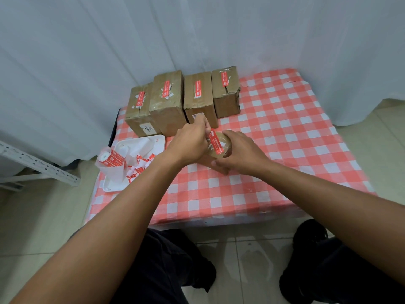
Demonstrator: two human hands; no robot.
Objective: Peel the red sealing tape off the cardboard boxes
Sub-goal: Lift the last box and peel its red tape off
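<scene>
A small box (219, 150) sits on the checked cloth (274, 132) near the table's middle, between both hands. The right hand (238, 155) wraps over its right side and near edge, gripping it. The left hand (189, 142) pinches the far end of the red tape (215, 142) that runs across the box top; that end looks lifted off the cardboard, the rest lies flat on it. Behind stand four more boxes in a row against the curtain (109, 51): box one (139, 110), box two (167, 104), box three (198, 96) and box four (225, 92), each with a red strip on top. At the left a white tray (157, 140) holds a tape roll (110, 160) and torn scraps (140, 166)
</scene>
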